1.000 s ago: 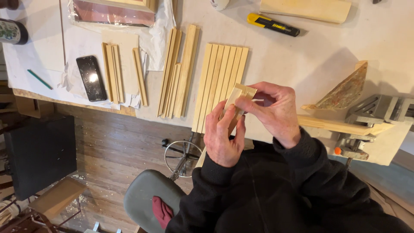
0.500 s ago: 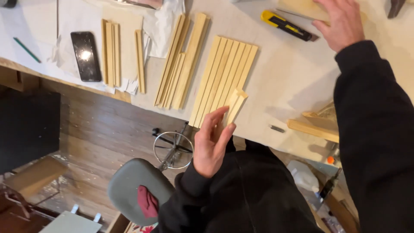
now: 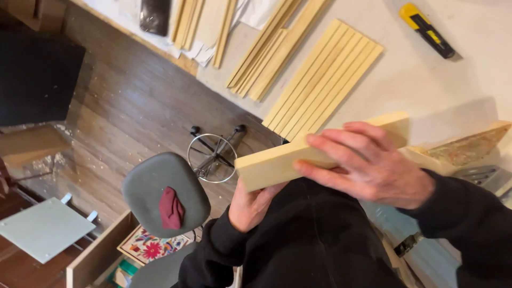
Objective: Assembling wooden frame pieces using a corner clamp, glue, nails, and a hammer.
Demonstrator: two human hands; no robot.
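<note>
A dark wood floor (image 3: 122, 101) lies below the pale table (image 3: 442, 90); a grey stool (image 3: 154, 186) stands beside an open drawer (image 3: 96, 256).

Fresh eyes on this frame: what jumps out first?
The pale wood block in mid-frame, with the right hand laid over it and the left hand under its near end. Behind it, a row of thin wood slats lies side by side on the white table, with a yellow utility knife at top right. A grey stool stands on the floor below.
</note>
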